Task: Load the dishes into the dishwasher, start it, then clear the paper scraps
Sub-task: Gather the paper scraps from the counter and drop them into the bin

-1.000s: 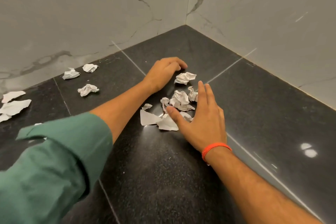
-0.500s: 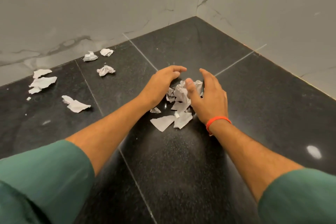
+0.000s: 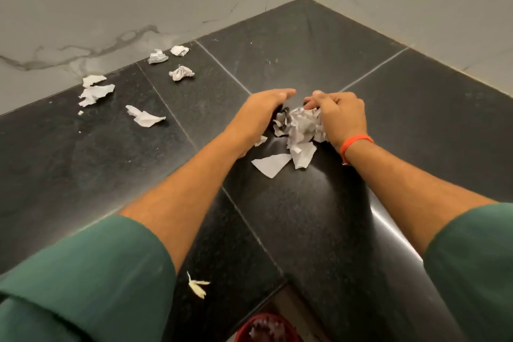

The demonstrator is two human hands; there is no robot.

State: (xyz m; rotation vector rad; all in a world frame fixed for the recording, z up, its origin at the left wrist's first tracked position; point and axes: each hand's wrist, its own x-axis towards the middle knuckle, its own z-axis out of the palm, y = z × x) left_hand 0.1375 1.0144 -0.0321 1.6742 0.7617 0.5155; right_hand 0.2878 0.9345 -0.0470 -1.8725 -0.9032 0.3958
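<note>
Near the counter's back corner, right hand clutches the paper wad, left hand cupped loosely beside it, so the flat scraps could easily get missed.

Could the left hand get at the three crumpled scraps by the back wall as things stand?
Probably yes. The left hand lies open beside the gathered pile, holding nothing, and only bare black counter lies between it and the three crumpled scraps. They sit farther back and left, so it would mean stretching.

Left hand seemingly cupped, fingers extended; right hand fingers curled.
</note>
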